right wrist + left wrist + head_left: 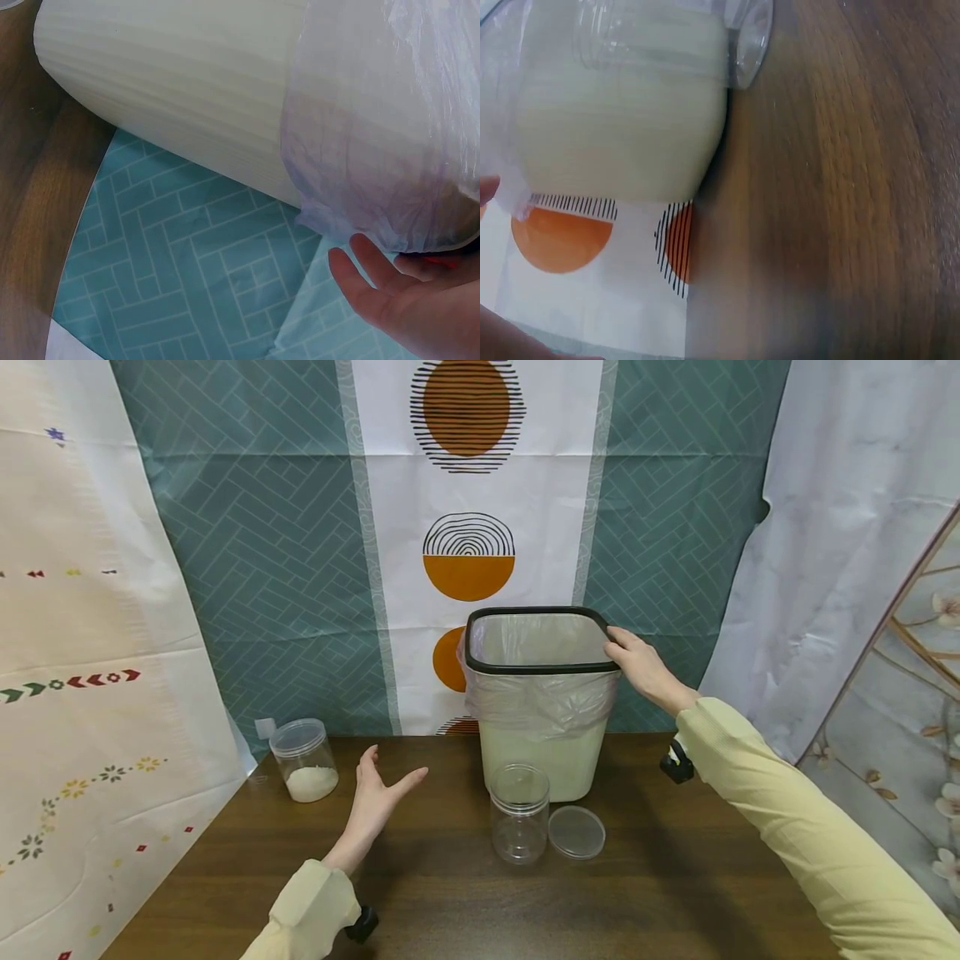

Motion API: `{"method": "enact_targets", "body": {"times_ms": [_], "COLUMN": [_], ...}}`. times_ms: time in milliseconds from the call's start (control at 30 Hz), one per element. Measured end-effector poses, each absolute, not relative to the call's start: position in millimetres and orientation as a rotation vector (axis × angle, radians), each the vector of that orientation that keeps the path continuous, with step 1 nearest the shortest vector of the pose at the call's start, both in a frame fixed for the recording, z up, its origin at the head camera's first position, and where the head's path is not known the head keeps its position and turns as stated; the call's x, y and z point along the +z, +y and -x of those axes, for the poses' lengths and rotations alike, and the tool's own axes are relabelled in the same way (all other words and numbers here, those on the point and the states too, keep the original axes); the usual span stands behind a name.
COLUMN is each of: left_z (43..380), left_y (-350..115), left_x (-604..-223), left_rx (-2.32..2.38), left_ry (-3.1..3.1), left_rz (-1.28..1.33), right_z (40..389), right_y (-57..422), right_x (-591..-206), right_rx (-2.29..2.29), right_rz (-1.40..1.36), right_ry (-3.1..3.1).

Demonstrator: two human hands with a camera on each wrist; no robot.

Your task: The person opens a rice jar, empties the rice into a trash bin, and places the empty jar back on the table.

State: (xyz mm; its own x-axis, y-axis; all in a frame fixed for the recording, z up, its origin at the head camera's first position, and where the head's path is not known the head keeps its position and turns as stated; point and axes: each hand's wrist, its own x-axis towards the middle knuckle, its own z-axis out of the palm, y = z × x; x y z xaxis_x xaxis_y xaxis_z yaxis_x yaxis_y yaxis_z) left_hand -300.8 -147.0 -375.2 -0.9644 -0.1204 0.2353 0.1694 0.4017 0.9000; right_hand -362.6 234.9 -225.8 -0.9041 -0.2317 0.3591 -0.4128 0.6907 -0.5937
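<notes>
A cream trash can point(540, 752) stands upright at the back of the table, a translucent liner bag point(543, 697) folded over its side below a black rim point(540, 669). My right hand point(643, 668) touches the rim's right corner; in the right wrist view, its visible fingers point(360, 289) extend loosely beside the liner. My left hand point(375, 802) hovers over the table with thumb and fingers spread, holding nothing. In front of the can stands a clear jar point(520, 827) without a lid. A clear round lid point(577, 832) lies flat to its right.
At the back left, a clear jar point(303, 760) holds white grainy contents, with a small whitish piece point(266, 727) behind it. The wooden table point(480, 910) meets a patterned cloth backdrop point(285, 543); printed curtains point(90, 693) hang at both sides.
</notes>
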Motion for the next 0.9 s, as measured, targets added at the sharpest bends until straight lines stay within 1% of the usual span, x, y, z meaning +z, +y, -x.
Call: {"method": "enact_targets", "body": {"times_ms": [600, 900], "left_z": [301, 305], "left_y": [-182, -188], "left_x": [-387, -390], "left_rx": [-1.562, -1.583], "left_ry": [-2.332, -2.299], "left_rz": [-0.155, -0.190], "right_z": [362, 362], "right_y": [234, 235], "right_x": [-225, -225], "right_rx": [1.036, 1.032], "right_rz": [-0.496, -0.505], "right_ry": [-2.660, -2.656]}}
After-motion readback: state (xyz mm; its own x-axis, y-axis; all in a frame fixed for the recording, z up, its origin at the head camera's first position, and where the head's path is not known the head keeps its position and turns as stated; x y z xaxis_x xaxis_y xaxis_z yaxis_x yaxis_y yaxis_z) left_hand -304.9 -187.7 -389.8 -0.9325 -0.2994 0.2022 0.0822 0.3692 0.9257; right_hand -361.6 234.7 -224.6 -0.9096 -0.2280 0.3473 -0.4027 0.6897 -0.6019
